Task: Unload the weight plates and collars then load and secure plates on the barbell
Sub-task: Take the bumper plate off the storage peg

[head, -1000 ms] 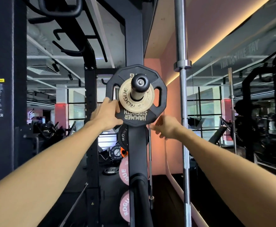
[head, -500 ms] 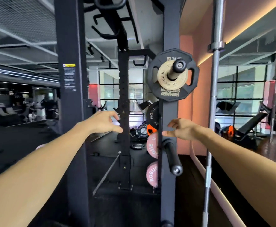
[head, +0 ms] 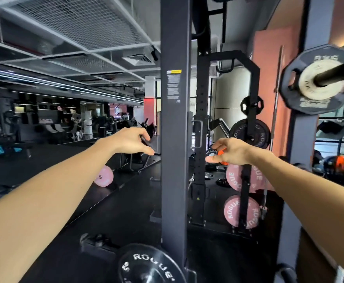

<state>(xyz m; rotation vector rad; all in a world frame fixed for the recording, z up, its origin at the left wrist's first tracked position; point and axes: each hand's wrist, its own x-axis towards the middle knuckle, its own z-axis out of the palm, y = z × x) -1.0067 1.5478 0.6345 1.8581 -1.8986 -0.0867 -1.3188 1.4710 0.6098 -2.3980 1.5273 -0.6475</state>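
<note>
With nothing gripped, I judge the risk is knocking my knuckles on the rack upright [head: 175, 139] standing between my hands; my left hand [head: 131, 140] and right hand [head: 231, 152] are loosely curled, empty; the stored weight plates [head: 318, 80] hang up right of my right hand, apart.

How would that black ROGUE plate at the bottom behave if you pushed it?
The black ROGUE plate looks thick and solid, so probably heavy and rigid. Being round, it might roll if stood on edge. Its matte face suggests a rubbery, non-slippery grip, though blur hides detail.
</note>
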